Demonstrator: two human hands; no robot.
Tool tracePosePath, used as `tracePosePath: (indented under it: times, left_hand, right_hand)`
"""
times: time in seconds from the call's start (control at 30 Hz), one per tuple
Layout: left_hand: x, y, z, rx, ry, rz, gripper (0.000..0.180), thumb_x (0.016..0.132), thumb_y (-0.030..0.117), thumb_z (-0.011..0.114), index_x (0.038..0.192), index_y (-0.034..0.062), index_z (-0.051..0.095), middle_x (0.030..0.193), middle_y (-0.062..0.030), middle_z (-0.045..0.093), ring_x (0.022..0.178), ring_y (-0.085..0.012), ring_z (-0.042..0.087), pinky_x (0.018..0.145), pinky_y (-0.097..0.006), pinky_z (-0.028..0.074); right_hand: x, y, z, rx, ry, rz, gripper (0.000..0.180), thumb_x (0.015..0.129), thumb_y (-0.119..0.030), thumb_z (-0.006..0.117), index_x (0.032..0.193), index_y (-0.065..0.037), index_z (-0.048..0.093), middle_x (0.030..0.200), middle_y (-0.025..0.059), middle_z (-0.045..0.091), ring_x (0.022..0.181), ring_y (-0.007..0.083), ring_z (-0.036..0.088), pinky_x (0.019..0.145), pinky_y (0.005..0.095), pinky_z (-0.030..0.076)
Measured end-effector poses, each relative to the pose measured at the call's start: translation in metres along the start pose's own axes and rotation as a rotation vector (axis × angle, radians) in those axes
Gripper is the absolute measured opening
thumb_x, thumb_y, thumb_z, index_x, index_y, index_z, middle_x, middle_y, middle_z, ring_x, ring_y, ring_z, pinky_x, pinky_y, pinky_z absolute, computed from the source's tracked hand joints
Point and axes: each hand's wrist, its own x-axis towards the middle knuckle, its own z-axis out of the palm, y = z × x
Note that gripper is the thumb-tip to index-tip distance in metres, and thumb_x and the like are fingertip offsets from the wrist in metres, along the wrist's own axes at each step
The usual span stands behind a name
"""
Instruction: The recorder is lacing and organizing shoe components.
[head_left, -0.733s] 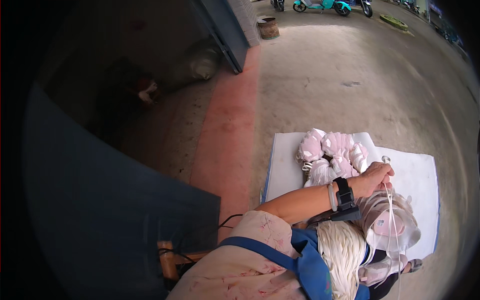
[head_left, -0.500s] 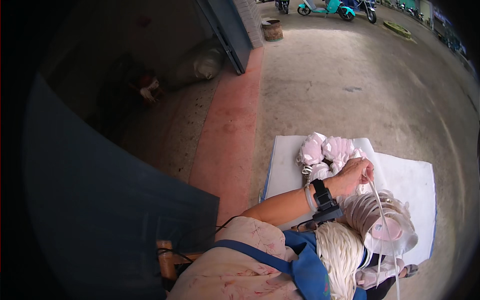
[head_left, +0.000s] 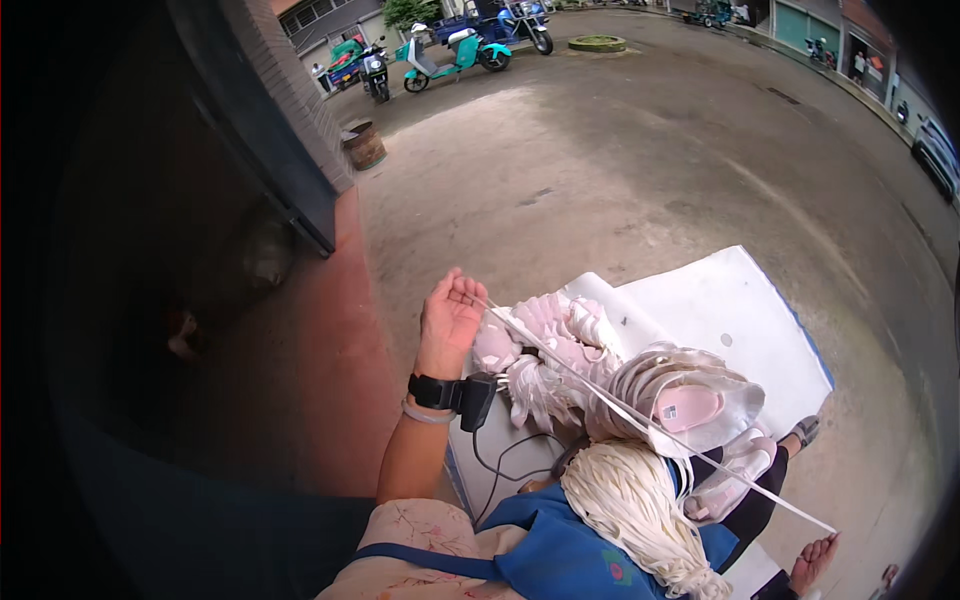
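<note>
A white flat shoelace [head_left: 610, 404] runs taut in a slant across the view. My left hand [head_left: 453, 312], raised at the left end, has its fingers closed on the lace. At the lower right, my right hand [head_left: 815, 562] pinches the other end between its fingertips. Below the lace lies a row of nested pale shoe pieces [head_left: 650, 390], the nearest showing a pink insole. A thick bundle of off-white laces [head_left: 630, 500] hangs over my lap on the blue apron [head_left: 540, 530]. A single pink and white shoe [head_left: 735, 478] rests beside my leg.
Several pink and white shoe bundles [head_left: 545, 345] lie on a white sheet [head_left: 715, 300] on the ground. A black cable trails from my left wrist device [head_left: 478, 400]. A dark door [head_left: 270, 120] stands at the left; a rusty bucket [head_left: 364, 146] and parked scooters [head_left: 455, 55] are farther off.
My left hand has moved left and up from over the shoe bundles, drawing the lace out straight. My right hand has come into view at the lower right. The view has turned rightward.
</note>
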Motion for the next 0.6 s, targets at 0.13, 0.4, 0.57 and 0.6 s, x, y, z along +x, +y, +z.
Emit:
tracePosePath:
  times: [0.13,0.4,0.57,0.6]
  left_hand:
    - [0.018,0.037,-0.023,-0.013,-0.022,0.1,0.01,0.095,0.01,0.049,0.094,0.0012,0.055,0.068,-0.0031,0.052,0.065,-0.0151,0.052,0.067,-0.032,0.048]
    - [0.021,0.056,-0.005,0.041,-0.141,0.177,0.016,0.096,0.018,0.049,0.089,0.0064,0.058,0.059,0.0022,0.045,0.054,-0.0096,0.046,0.051,-0.024,0.041]
    - [-0.037,-0.032,0.09,0.506,-0.436,-0.058,0.013,0.095,0.021,0.053,0.094,0.0082,0.056,0.057,0.0053,0.04,0.038,-0.0036,0.03,0.034,-0.022,0.026]
    - [-0.051,-0.052,0.096,0.554,-0.486,-0.118,0.014,0.097,0.019,0.05,0.097,0.006,0.054,0.064,0.0036,0.048,0.037,-0.0031,0.029,0.033,-0.019,0.026]
  right_hand:
    - [0.059,0.021,-0.071,0.211,-0.12,0.048,0.021,0.099,-0.028,0.049,0.09,-0.01,0.053,0.053,-0.0072,0.03,0.039,0.0029,0.024,0.033,0.0196,0.02]
    - [0.041,0.042,-0.032,0.426,0.008,0.178,0.021,0.097,-0.028,0.053,0.087,-0.009,0.051,0.053,-0.0069,0.027,0.04,0.0035,0.02,0.035,0.021,0.017]
    - [0.003,0.052,-0.009,0.478,-0.048,0.304,0.021,0.098,-0.024,0.05,0.087,-0.007,0.052,0.055,-0.006,0.027,0.043,0.0045,0.023,0.038,0.0215,0.019]
    - [-0.008,0.055,0.01,0.451,-0.143,0.332,0.02,0.098,-0.024,0.05,0.088,-0.006,0.053,0.056,-0.0055,0.029,0.045,0.0047,0.025,0.041,0.0215,0.024]
